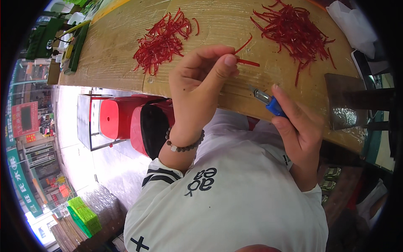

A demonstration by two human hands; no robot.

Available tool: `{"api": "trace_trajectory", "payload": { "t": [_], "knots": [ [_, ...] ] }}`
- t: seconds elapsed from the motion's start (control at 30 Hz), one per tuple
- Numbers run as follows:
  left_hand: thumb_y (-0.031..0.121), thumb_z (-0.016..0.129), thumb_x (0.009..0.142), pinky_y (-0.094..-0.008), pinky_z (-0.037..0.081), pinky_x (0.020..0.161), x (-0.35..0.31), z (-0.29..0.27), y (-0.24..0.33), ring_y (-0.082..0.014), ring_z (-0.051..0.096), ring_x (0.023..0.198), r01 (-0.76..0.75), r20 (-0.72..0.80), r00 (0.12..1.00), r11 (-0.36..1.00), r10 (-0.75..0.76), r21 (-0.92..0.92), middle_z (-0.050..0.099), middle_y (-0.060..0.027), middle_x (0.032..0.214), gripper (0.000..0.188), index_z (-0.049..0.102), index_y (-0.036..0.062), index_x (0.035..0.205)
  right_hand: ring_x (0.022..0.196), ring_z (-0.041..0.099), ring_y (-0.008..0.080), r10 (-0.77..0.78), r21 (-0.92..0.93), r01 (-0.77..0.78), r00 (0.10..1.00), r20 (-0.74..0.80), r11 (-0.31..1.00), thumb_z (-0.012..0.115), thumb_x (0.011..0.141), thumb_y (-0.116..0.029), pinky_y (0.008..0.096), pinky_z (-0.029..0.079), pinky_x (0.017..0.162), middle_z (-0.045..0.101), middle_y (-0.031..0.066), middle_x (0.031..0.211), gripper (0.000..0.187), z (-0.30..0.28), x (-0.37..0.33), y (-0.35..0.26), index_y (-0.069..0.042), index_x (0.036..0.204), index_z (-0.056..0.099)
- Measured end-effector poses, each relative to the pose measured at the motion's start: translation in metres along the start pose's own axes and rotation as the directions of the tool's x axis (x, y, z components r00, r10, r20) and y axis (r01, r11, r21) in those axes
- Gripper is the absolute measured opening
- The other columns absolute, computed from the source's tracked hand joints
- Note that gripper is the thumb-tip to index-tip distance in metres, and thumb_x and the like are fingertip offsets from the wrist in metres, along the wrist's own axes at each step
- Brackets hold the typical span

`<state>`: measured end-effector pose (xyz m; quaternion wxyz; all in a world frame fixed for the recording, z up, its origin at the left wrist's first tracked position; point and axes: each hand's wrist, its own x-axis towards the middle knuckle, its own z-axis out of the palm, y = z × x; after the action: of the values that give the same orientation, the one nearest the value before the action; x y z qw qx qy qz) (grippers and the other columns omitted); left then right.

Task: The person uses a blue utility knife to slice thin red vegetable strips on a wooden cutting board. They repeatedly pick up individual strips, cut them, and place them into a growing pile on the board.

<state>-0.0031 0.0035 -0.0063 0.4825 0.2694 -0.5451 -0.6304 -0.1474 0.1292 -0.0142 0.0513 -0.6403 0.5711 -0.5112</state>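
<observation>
Between the thumb and fingers of my left hand (195, 84) is a thin, glossy red strip (249, 63); two ends stick out to the right, and I cannot tell whether they belong to one piece. My right hand (300, 132) is closed round a blue-handled utility knife (275, 107). Its short blade points up and left, a little apart from the strip. Beyond my left hand lies a loose pile of red strips (161, 44) on the brown cardboard-covered table (222, 25). A second, larger pile of red strips (294, 31) lies at the far right.
A crumpled white plastic bag (352, 29) lies at the far right edge. Below it is a dark, clear-wrapped object (346, 103). Red stools (115, 119) stand left of the table beside a metal frame (85, 122). Green equipment (44, 40) is at the far left.
</observation>
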Motion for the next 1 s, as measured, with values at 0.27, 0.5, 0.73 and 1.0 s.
{"api": "trace_trajectory", "payload": {
  "t": [0.27, 0.5, 0.73, 1.0],
  "knots": [
    [0.003, 0.06, 0.091, -0.0261, 0.055, 0.068, -0.012, 0.001, -0.006, -0.0131, 0.064, 0.074, 0.091, 0.063, 0.995, 0.929, -0.073, -0.359, 0.066, -0.0067, 0.088, 0.009, 0.061, 0.0014, 0.1, 0.051, 0.049, 0.0212, -0.021, -0.138, 0.016, 0.999, -0.04, 0.99, 0.072, 0.079, -0.017, 0.0329, 0.041, 0.048, 0.055, 0.0077, 0.065, 0.047, 0.007, -0.003, 0.003, -0.007, 0.123, 0.063],
    [0.005, 0.062, 0.089, -0.0232, 0.055, 0.062, -0.02, 0.012, 0.004, -0.0105, 0.063, 0.068, 0.321, 0.111, 0.936, 0.682, -0.333, -0.658, 0.066, -0.0077, 0.086, 0.005, 0.061, 0.0026, 0.093, 0.049, 0.045, 0.0181, -0.089, -0.292, 0.063, 0.993, -0.076, 0.954, 0.074, 0.076, -0.019, 0.0321, 0.037, 0.045, 0.051, 0.0027, 0.063, 0.05, 0.012, -0.003, 0.005, -0.011, 0.124, 0.063],
    [0.01, 0.06, 0.092, -0.0197, 0.055, 0.059, -0.019, 0.013, 0.011, -0.0062, 0.061, 0.066, 0.488, 0.245, 0.852, 0.528, -0.463, -0.695, 0.064, -0.0034, 0.084, 0.007, 0.06, 0.0038, 0.094, 0.049, 0.045, 0.0165, -0.163, -0.258, 0.13, 0.98, -0.111, 0.957, 0.074, 0.074, -0.02, 0.0309, 0.036, 0.046, 0.053, 0.0002, 0.064, 0.049, 0.011, -0.005, 0.009, -0.011, 0.121, 0.065],
    [0.011, 0.06, 0.092, -0.017, 0.053, 0.057, -0.021, 0.015, 0.015, -0.0035, 0.059, 0.065, 0.577, 0.337, 0.782, 0.404, -0.524, -0.71, 0.06, 0.0, 0.08, 0.007, 0.057, 0.0048, 0.093, 0.051, 0.046, 0.016, -0.173, -0.281, 0.131, 0.976, -0.131, 0.951, 0.075, 0.073, -0.019, 0.0301, 0.037, 0.046, 0.055, 0.0001, 0.065, 0.05, 0.013, -0.003, 0.008, -0.01, 0.121, 0.065]
  ]
}}
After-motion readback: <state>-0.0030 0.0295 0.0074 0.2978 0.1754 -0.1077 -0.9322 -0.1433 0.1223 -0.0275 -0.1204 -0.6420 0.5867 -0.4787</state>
